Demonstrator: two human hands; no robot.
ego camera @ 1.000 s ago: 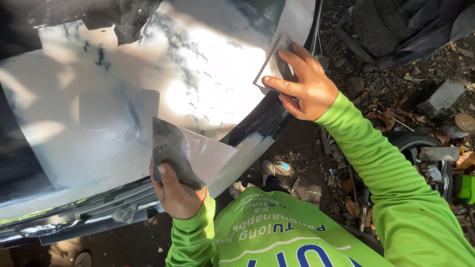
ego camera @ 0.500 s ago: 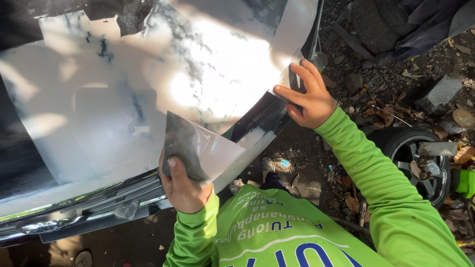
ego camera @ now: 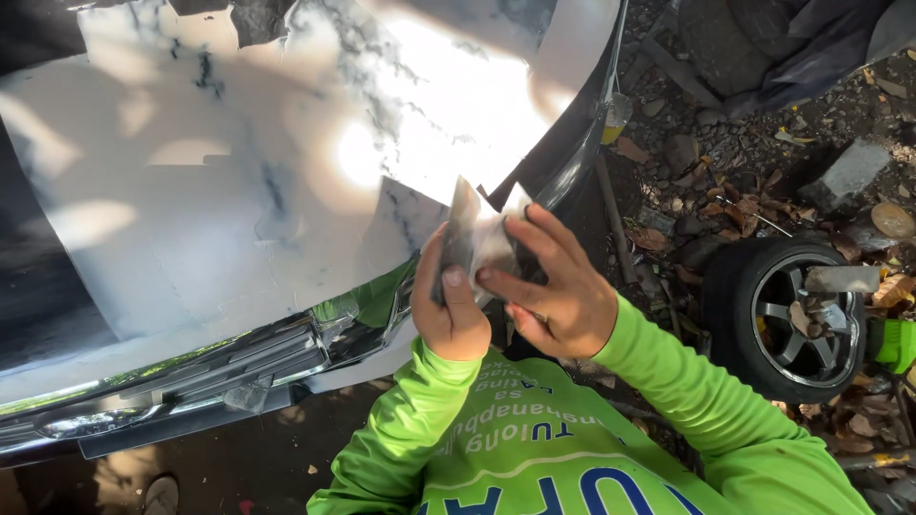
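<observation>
Hands, left [ego camera: 450,319] and right [ego camera: 553,291], are gripping a thin grey sheet [ego camera: 474,236] folded at frame centre.

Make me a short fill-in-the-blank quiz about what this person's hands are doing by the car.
1. Both hands hold a flat ____ between them.
2. The left hand and right hand wear no ____.
3. The car panel is coated in pale ____.
4. A loose ____ lies on the ground at the right.

Missing words: scraper; gloves; filler; wheel
</observation>
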